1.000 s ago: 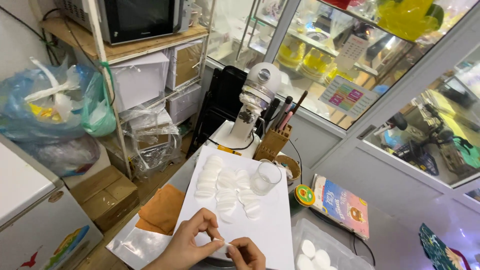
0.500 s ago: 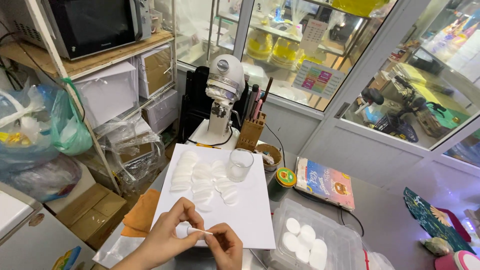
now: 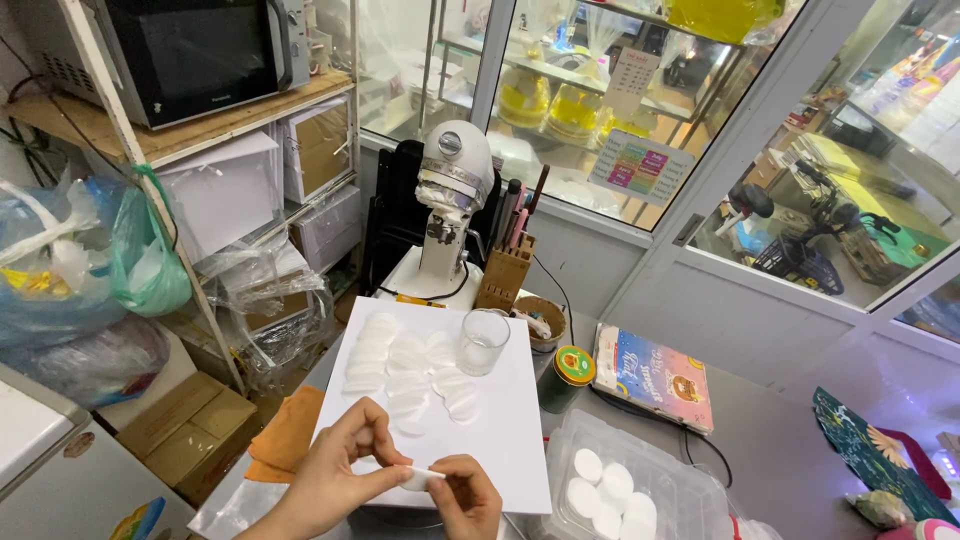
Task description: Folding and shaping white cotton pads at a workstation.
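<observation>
1. Head view, my hands: my left hand (image 3: 335, 475) and my right hand (image 3: 468, 497) meet over the near edge of the white board (image 3: 500, 430). Between them I hold a small white round piece (image 3: 418, 478). My left thumb and forefinger are pinched together on its left side, and my right fingertips are closed on its right side. The piece hangs just above the board's near edge, close to the middle of it.

2. Head view, the board: more white rounds (image 3: 405, 365) lie in overlapping rows across the far left part of the board. An empty clear glass (image 3: 482, 342) stands upright just right of them, near the far edge.

3. Head view, the counter: off the board's near right corner sits a clear plastic box (image 3: 640, 480) with white discs inside. A dark can with a yellow lid (image 3: 565, 378) stands just beside the board's right edge, and a colourful book (image 3: 652, 377) lies flat further right. An orange cloth (image 3: 285, 440) lies off the board's left edge.

4. Head view, the far side: a white stand mixer (image 3: 450, 215) and a wooden knife block (image 3: 502, 275) stand beyond the board's far edge.
</observation>
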